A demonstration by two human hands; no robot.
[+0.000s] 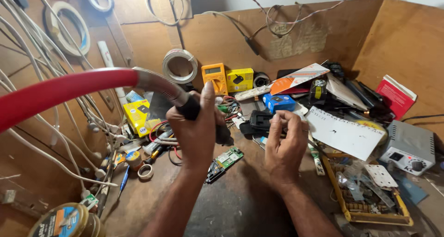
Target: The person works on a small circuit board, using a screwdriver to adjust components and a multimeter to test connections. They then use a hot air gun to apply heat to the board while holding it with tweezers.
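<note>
Fingers of the left hand clenched the black handle of a red-sleeved, metal-braided hose at frame centre; it looked stiff, best held there. The right hand pinched a small black part above the cluttered wooden counter

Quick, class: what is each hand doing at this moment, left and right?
Left hand: closed around the black handle of the red hose tool.
Right hand: fingers curled at a small black part; grip cannot be told.
</note>
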